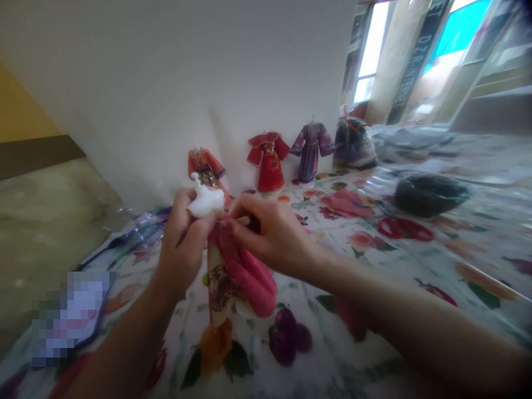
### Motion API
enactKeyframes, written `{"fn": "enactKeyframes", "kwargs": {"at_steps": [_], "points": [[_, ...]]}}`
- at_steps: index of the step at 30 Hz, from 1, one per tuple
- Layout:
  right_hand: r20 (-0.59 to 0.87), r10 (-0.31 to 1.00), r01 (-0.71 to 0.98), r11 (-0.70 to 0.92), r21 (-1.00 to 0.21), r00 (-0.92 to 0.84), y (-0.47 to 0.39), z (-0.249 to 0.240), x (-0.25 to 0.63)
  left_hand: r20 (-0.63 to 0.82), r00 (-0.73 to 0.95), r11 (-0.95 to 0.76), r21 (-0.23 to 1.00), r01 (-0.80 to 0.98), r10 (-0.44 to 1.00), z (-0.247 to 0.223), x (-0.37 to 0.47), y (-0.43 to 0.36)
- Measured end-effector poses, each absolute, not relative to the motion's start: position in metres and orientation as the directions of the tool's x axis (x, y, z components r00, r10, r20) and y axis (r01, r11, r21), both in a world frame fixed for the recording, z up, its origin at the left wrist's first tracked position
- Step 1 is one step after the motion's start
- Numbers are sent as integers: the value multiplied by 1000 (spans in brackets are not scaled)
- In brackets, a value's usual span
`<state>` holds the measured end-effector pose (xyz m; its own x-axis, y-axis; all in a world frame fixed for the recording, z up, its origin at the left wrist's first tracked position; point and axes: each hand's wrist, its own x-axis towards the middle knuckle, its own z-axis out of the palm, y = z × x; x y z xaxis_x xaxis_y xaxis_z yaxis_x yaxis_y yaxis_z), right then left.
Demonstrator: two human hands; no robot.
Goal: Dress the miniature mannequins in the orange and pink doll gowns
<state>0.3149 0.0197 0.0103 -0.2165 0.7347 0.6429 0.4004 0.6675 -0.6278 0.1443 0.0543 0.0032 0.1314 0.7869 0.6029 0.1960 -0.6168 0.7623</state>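
My left hand [185, 249] is closed around a small white doll mannequin [206, 200], whose shoulders and neck stick up above the fingers. From its waist hangs a pink and cream doll skirt [251, 277] with a dark printed pattern on the cream panel. My right hand [270, 227] is closed in a pinch at the skirt's waist, close beside the left thumb. What exactly lies between those fingertips is blurred. Behind the hands stands a mannequin in an orange outfit [211, 166], partly covered by the white one.
Against the white wall stand mannequins in a red dress [268, 163] and a purple robe [312, 149]. On the flowered tablecloth [332, 343] lie pink cloth [348, 203], red-handled scissors [405, 229] and a black bundle in clear plastic [430, 195]. A filled bag [355, 144] stands at the back.
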Motion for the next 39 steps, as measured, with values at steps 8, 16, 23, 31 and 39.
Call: {"fn": "enactKeyframes", "kwargs": {"at_steps": [8, 16, 23, 31, 39], "points": [[606, 762, 338, 646, -684, -231, 22, 16, 321, 560, 91, -564, 790, 241, 824, 9, 149, 45], [614, 759, 319, 650, -690, -217, 22, 15, 320, 565, 91, -570, 793, 213, 820, 8, 150, 47], [636, 743, 316, 666, -675, -207, 21, 15, 318, 565, 85, -570, 798, 196, 821, 9, 151, 45], [755, 632, 469, 727, -501, -174, 14, 9, 311, 593, 116, -601, 757, 257, 797, 11, 153, 37], [684, 718, 381, 672, -635, -128, 15, 11, 310, 619, 91, -612, 724, 319, 780, 11, 155, 37]]}}
